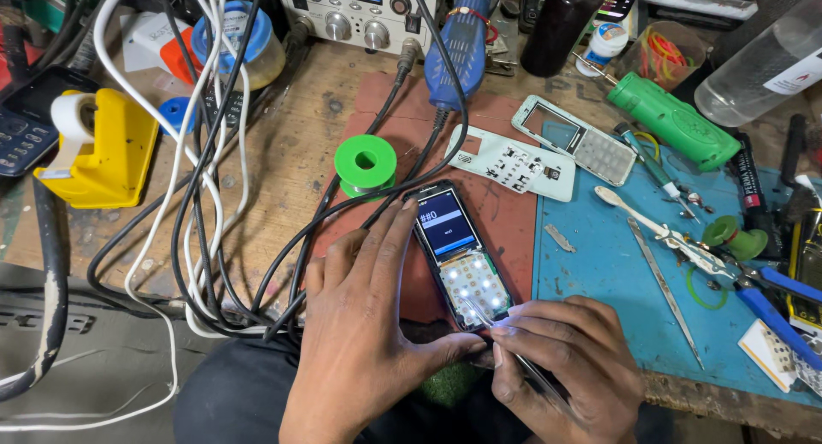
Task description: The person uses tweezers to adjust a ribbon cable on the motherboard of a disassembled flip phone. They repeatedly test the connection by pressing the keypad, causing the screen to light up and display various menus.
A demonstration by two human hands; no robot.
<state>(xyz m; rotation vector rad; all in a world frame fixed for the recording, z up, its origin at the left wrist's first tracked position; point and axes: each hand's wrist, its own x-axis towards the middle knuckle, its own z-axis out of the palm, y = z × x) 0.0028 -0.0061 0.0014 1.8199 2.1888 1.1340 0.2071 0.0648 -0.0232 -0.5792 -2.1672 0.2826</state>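
- Nearest me, my right hand point(569, 358) pinches slim tweezers point(505, 341), tip on the lit keypad, apparently to press a contact.
- My left hand point(368, 324) lies open, fingers spread along the opened mobile phone point(454, 251), likely steadying it.
- The phone lies on the red mat point(505, 213), between both hands, screen end far.
- Far left: green solder spool point(366, 164).

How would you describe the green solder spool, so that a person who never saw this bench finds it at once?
Start at the reddish mat in the middle of the wooden bench. At its upper left edge, just above the lit phone that the left hand steadies, stands the solder spool. It is the only bright green round reel with a hole in its centre, and black cables run beside it.
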